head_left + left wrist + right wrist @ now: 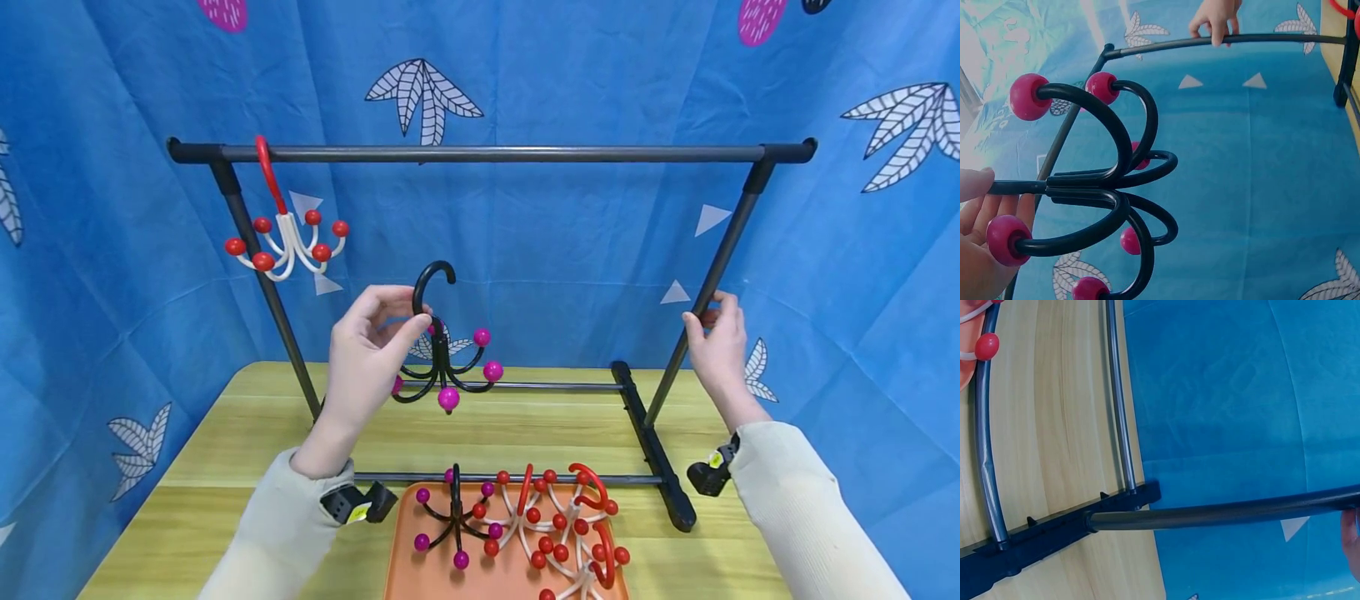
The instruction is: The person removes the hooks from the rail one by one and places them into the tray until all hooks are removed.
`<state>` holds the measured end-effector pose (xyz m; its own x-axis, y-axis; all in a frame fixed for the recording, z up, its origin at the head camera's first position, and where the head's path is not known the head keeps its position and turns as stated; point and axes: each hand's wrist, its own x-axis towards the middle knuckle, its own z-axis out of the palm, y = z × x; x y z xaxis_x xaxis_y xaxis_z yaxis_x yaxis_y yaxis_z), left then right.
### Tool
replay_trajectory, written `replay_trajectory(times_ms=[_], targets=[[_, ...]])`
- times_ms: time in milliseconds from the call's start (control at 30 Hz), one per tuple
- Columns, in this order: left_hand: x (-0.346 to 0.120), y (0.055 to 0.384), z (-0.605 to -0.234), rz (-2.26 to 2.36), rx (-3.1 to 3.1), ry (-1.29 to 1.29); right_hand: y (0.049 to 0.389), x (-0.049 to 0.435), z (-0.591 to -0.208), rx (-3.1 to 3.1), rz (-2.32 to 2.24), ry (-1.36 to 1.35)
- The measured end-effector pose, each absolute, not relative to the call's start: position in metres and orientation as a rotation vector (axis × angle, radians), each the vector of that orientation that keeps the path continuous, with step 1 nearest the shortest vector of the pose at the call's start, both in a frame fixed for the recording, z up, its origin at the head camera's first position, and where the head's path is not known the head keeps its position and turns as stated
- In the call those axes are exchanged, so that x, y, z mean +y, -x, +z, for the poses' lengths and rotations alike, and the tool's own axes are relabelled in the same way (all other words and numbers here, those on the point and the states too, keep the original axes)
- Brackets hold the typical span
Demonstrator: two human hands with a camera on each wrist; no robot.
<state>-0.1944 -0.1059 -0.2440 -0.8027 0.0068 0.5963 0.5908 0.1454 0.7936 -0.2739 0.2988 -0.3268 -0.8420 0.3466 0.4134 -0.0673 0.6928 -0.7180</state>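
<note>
My left hand (360,358) pinches the stem of a black multi-arm hook hanger (440,350) tipped with magenta balls. It is held upright in mid-air, below the top bar (495,154) of a dark clothes rack and apart from it. The left wrist view shows the hanger's curved arms (1085,240) spread out beyond the fingers; its top hook is out of that view. Over at the right, my right hand (720,342) grips the rack's right upright (671,375), thumb in front and fingers behind. Only a fingertip edge (1350,540) of it shows in the right wrist view.
A white hanger (288,242) with a red hook and red balls hangs at the bar's left end. On the table, an orange tray (401,575) holds another black hanger (456,521) and several red-and-white ones (521,517). The rack's right foot (656,458) rests beside it.
</note>
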Motion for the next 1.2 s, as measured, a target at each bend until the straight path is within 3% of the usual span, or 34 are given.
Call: replay_trajectory(times_ms=[333,1200], targets=[[-0.1,0.18,-0.267,-1.797,-2.046,0.534,0.276,0.299,-0.327,-2.384,1.029,0.218],[-0.073,0.139,-0.32,-2.09,-2.126,0.757,0.277,0.299,-0.328,-2.375,1.023,0.22]])
